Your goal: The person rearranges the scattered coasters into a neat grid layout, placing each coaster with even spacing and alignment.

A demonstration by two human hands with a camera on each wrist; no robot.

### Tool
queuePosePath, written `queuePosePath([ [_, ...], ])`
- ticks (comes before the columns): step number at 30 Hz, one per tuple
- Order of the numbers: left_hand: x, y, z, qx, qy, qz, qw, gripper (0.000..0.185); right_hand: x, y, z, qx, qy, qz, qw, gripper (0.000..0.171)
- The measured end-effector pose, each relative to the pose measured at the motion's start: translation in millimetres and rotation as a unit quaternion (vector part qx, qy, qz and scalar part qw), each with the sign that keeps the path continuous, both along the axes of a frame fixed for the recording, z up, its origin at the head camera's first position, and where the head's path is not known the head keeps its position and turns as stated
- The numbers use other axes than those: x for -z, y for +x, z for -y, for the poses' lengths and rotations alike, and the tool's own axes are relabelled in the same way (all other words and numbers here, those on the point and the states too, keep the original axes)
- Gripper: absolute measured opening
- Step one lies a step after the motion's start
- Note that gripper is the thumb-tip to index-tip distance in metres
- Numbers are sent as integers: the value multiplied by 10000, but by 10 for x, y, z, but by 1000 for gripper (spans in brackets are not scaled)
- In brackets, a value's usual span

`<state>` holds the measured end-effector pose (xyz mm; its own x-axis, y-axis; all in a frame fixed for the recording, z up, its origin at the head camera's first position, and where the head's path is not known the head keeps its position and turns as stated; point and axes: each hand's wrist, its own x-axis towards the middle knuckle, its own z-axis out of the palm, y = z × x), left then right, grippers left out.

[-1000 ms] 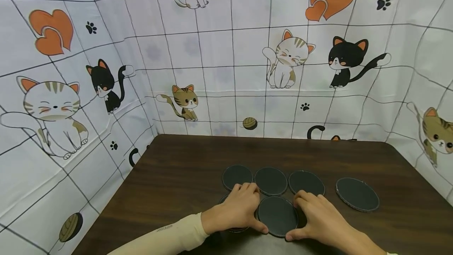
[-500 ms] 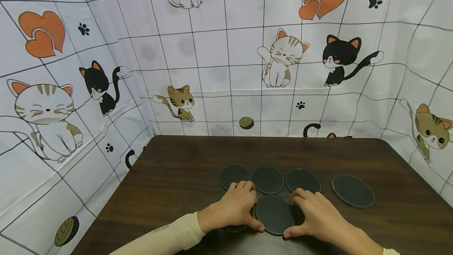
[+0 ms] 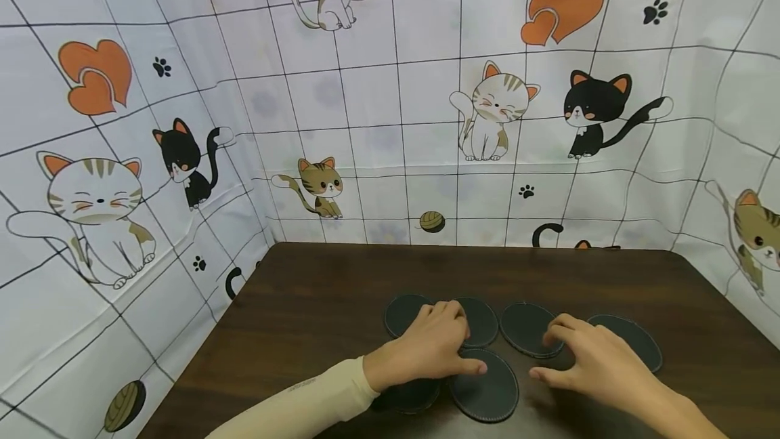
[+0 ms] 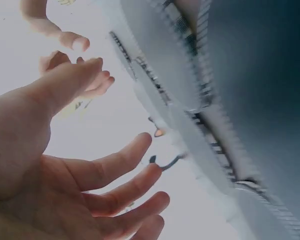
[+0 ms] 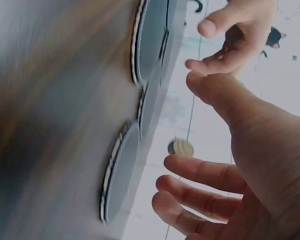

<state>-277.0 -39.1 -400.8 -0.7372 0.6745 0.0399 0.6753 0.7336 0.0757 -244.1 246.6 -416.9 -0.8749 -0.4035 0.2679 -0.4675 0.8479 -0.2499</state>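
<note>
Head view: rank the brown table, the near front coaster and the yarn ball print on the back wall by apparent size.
1. Brown table
2. Near front coaster, though nearness to the camera enlarges it
3. Yarn ball print

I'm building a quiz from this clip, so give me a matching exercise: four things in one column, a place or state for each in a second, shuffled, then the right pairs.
Things:
1. left hand
2. right hand
3. nearest coaster
4. table

Places or states:
A. dark brown wood, bearing the coasters
B. fingers spread and relaxed, holding nothing, over the coasters on the right
C. thumb touching its top edge, closest to the person
D. fingers lying over the back row, with a cream sleeve

Pairs: 1-D, 2-B, 3-C, 4-A
</note>
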Motion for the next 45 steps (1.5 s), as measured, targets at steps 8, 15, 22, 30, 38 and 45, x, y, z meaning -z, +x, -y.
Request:
queuePosePath([
  [8,-227,-428,-786,370,-513,-222,9978,44,-161,15,-390,550,-8,115,9984,50],
  [15,-73,-652,-1284,429,-288,129,9986,63,-129,-13,-787,851,75,1050,9908,59],
  [22,81,-707,-1733,601,-692,-98,9957,75,32,-54,-1130,1027,373,595,9922,77],
  [30,145,-648,-2042,360,-1418,-302,9888,88,142,-27,-1410,1363,611,679,9865,100],
  [38,187,-676,-2103,268,-1511,-230,9879,71,222,-76,-1484,1357,462,844,9861,93],
  [45,266,-675,-2182,349,-1514,-127,9878,70,285,-57,-1485,1299,396,804,9875,89],
])
